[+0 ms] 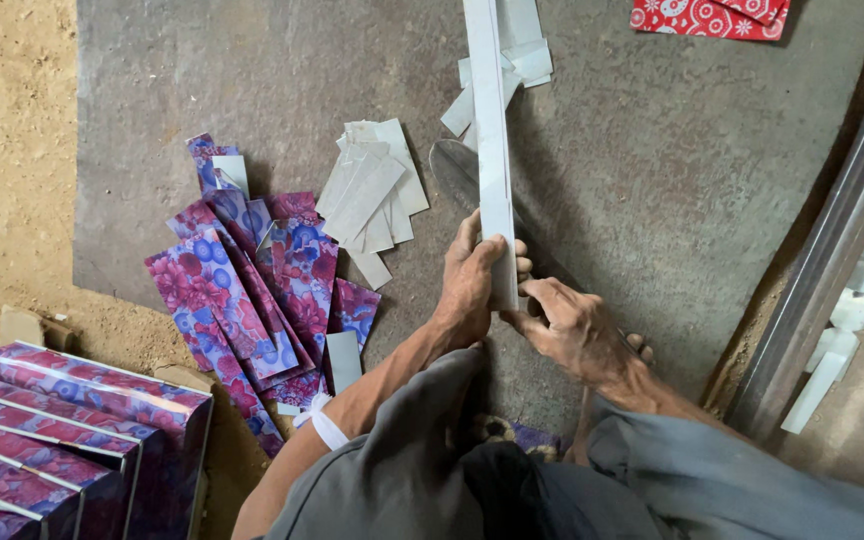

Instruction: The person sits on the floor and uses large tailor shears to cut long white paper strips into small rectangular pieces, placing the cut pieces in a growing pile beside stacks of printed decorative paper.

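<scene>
Left hand fingers clamp white card strip; right hand fingers closed on strip's near end; floral offcuts left of strip.

A single head-worn view looks almost straight down from above the person, close over the left hand and right hand, which sit just below the middle of the picture. The knees fill the bottom edge beneath the hands; the grey slab stretches away above them, bare dirt ground lying far to their left.
</scene>
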Tool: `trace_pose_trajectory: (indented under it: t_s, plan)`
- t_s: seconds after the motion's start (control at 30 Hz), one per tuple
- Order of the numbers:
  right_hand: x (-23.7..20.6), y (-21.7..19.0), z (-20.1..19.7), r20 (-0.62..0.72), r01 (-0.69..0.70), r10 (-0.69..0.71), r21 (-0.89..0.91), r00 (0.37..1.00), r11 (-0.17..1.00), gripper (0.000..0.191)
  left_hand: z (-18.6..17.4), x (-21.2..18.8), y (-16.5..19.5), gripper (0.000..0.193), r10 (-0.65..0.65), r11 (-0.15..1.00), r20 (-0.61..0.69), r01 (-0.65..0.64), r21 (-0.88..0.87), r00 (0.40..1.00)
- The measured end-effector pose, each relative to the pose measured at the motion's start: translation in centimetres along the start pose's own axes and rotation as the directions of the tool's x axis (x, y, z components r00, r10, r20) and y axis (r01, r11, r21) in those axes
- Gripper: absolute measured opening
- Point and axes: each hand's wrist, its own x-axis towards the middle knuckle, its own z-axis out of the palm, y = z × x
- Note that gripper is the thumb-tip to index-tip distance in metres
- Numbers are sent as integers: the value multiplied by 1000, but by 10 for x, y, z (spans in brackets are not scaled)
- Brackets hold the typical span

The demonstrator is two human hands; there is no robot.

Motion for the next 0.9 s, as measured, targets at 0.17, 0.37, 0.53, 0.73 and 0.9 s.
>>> trace_pose_trajectory:
  t_s: [0.17,0.37,0.53,0.73,0.9]
  plan:
    - [2,8,7,-17,7,-8,-70,1000,997,31,0,-1,-7,65,24,998,-25,-23,58,999]
    - [-16,31,3,-144,32,-55,-157,988,987,49,-24,0,16,63,129,954,-40,-113,278,991]
    - [-59,53,12,-76,-215,201,-272,977,938,82,-83,17,88,59,158,871,110,-191,452,981]
    - [-74,86,28,72,-476,506,-244,860,845,80,-102,49,148,54,143,678,304,-317,663,942]
    - [-118,138,-7,555,-737,524,274,646,618,61,-95,63,167,53,44,606,288,-255,753,957]
